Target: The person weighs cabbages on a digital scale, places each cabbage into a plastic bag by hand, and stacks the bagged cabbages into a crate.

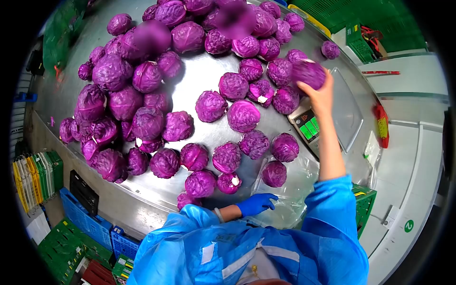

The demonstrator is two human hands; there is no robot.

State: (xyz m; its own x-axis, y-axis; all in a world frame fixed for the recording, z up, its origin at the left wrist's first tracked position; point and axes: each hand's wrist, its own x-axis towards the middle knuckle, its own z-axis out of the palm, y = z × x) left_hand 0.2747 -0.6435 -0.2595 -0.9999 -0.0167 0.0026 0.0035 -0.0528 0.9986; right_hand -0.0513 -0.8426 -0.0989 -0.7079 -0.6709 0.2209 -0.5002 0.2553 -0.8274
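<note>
My bare right hand (319, 95) grips a red cabbage (308, 73) above the upper left edge of the weighing scale (349, 111). Three green displays glow on the scale's panel (308, 127), left of my forearm. Close to my body, my left hand (257, 204), in a blue glove, rests with its fingers apart at the edge of clear plastic bags (289, 202). It holds nothing that I can see. A small red cabbage (274, 174) lies at the bags' upper edge, and several more cabbages (243, 116) are spread left of the scale.
A large pile of red cabbages (112, 72) covers the left and far parts of the steel table (194, 76). A green crate (363, 204) stands at right, with blue crates (90, 216) at lower left. A red-and-yellow packet (381, 124) lies by the table's right edge.
</note>
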